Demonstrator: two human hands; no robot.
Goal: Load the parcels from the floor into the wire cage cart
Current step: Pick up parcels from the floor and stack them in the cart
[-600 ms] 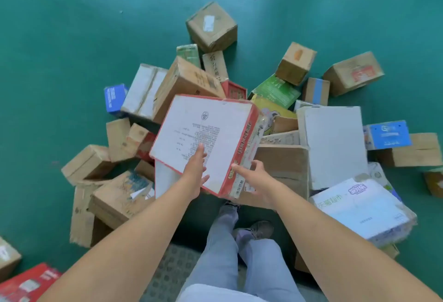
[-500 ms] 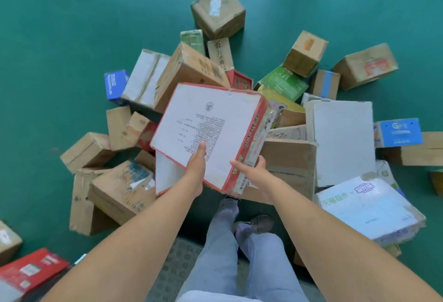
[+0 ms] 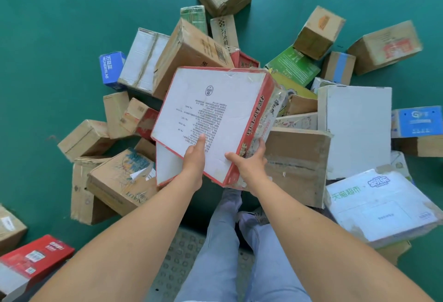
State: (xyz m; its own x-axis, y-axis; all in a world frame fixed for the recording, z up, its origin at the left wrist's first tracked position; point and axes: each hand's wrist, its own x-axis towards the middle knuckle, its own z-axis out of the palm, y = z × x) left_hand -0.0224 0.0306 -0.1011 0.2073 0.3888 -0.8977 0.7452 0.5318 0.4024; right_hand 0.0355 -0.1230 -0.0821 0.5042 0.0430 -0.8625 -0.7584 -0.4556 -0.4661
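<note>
Grip: my left hand [image 3: 194,160] and right hand [image 3: 251,162] clasp the flat red-edged white box [image 3: 211,119].
Room: bare green floor [image 3: 60,26] at left.
Hidden: fingers beneath.

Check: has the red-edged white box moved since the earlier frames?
Yes. The red-edged white box has risen toward the camera, now covering more of the tall brown carton behind it.

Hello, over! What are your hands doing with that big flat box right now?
Left hand and right hand both grip red-edged flat box, lifted above the parcel pile. Wire cage cart not in view. Nothing blocking.
</note>
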